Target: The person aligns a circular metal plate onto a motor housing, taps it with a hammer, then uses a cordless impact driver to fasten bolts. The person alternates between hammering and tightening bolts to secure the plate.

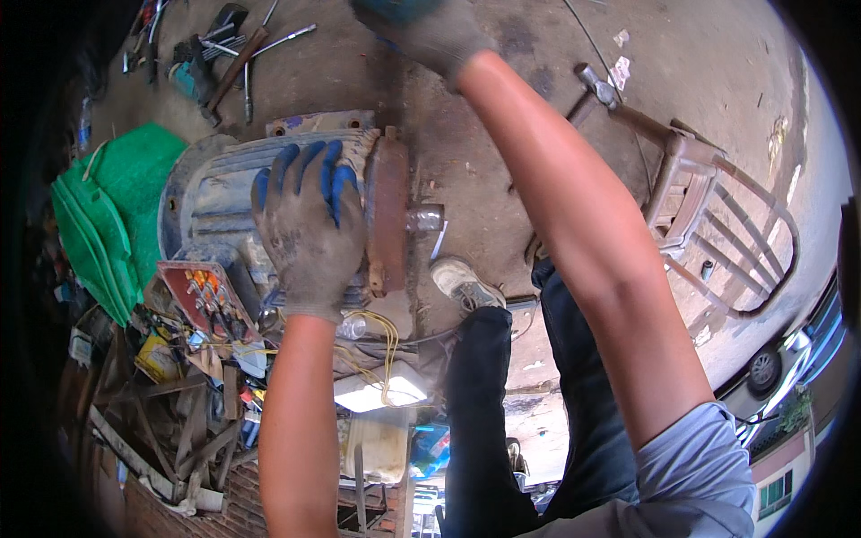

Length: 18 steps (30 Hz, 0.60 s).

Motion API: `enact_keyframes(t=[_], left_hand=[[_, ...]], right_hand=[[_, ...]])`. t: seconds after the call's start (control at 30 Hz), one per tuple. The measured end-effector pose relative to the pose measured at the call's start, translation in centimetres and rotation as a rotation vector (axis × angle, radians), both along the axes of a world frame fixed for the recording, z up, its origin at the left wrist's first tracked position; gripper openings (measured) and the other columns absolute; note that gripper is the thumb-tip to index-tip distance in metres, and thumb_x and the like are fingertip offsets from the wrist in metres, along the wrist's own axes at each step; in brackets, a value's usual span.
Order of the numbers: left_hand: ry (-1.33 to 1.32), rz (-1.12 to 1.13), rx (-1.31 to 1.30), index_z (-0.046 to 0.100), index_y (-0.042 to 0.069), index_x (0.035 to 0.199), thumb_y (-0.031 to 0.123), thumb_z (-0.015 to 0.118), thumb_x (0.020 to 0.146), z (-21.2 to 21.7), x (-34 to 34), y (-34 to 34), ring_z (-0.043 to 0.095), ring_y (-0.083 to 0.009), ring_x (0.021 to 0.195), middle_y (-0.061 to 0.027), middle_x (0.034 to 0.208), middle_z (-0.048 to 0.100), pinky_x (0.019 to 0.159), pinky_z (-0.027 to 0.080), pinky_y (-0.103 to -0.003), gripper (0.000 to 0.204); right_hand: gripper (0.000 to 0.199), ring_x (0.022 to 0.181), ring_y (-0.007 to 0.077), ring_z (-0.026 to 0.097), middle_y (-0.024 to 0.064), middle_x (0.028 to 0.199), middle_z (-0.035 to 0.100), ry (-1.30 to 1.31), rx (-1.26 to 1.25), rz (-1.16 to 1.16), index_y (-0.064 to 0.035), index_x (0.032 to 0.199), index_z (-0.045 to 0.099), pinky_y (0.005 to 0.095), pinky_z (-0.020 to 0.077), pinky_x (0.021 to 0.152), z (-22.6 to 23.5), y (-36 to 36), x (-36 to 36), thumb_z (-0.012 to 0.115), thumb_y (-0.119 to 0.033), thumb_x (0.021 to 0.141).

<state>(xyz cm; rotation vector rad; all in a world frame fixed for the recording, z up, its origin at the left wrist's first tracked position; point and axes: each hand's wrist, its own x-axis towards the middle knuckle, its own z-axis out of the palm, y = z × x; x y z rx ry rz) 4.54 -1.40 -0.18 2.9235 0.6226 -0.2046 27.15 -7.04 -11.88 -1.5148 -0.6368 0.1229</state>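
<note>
A large electric motor (229,184) with a ribbed, dirt-covered housing lies on the ground at the left. My left hand (314,220), in a grey work glove with blue fingers, rests on its ribs with the fingers spread. From the rusty end plate (388,215) a short metal shaft (425,218) sticks out to the right. The motor's terminal box (211,300) stands uncovered, with wires showing inside. My right hand (435,40), gloved too, is stretched far forward at the top edge. Its fingers are blurred and partly cut off; a dark teal patch there is unclear.
Wrenches and a wooden-handled hammer (240,70) lie at the far left beside a teal power tool (184,79). A green sack (134,197) touches the motor's left side. Another hammer (596,85) lies near a brown chair (691,193) at right. Yellow wires (390,354) trail nearby.
</note>
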Motion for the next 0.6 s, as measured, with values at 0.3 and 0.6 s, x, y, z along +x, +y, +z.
enact_keyframes(t=[0.3,0.6], left_hand=[[0.083,0.029,-0.025,0.064,0.009,0.13,0.022,0.061,0.093,0.3,0.6,-0.1,0.051,-0.0351,0.136,-0.014,0.134,0.064,0.119,0.029,-0.058,0.04],[0.083,0.007,-0.045,0.068,0.005,0.124,0.013,0.06,0.094,1.3,1.4,-0.1,0.054,-0.0377,0.131,-0.0148,0.129,0.066,0.114,0.035,-0.054,0.031]], right_hand=[[0.047,0.114,0.0369,0.069,0.0202,0.123,0.071,0.163,-0.637,0.241,-0.0118,0.126,0.068,0.0464,0.0554,0.094,-4.8,6.7,2.3,0.072,-0.038,0.087],[0.074,0.119,0.0424,0.066,0.0263,0.126,0.068,0.401,-1.03,-0.724,0.0043,0.131,0.062,0.0462,0.0514,0.102,-16.6,-21.6,-4.7,0.078,-0.05,0.082]])
